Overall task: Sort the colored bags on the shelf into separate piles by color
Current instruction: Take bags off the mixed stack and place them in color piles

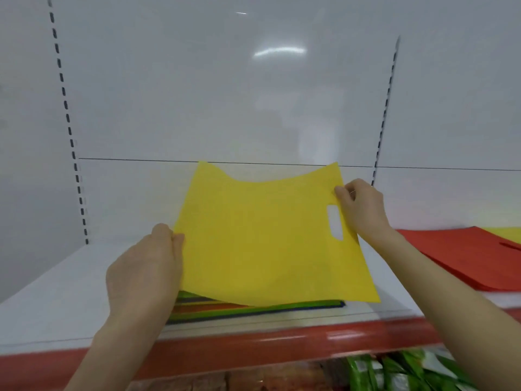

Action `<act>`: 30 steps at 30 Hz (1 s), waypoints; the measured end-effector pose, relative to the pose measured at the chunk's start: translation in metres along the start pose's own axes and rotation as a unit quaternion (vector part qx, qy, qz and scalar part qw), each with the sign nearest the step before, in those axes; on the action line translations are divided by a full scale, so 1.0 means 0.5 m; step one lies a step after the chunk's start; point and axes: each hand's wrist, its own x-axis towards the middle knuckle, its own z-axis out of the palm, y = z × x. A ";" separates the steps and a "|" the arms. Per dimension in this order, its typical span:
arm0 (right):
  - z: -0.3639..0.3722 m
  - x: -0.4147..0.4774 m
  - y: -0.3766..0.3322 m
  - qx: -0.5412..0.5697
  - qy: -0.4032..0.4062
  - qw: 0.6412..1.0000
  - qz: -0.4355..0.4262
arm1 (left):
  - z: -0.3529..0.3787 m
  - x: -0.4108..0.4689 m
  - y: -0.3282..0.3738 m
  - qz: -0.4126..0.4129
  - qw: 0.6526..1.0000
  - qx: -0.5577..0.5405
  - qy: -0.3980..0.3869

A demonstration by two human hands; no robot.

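Yellow bag [262, 244] held just above the mixed stack [253, 307] on the shelf [56, 300]: your left hand [143, 266] pinches its left edge, your right hand [362, 210] pinches the edge beside the handle slot. Hold it taut and level, then carry it right, past the red pile [465, 255], to the yellow pile [504, 231] beyond

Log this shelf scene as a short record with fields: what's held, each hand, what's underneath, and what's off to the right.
held item: flat yellow fabric bag with a cut-out handle slot, held over the stack
left grip: pinches the bag's left edge
right grip: pinches the right edge by the handle slot
beneath: mixed stack of flat bags, with green, orange and blue edges showing
right side: pile of flat red bags, with a yellow bag edge beyond it
surface: white shelf
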 end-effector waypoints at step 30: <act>-0.958 -0.096 0.760 -0.206 0.214 0.933 0.203 | 0.249 -0.343 1.095 0.252 0.920 -0.284 -0.098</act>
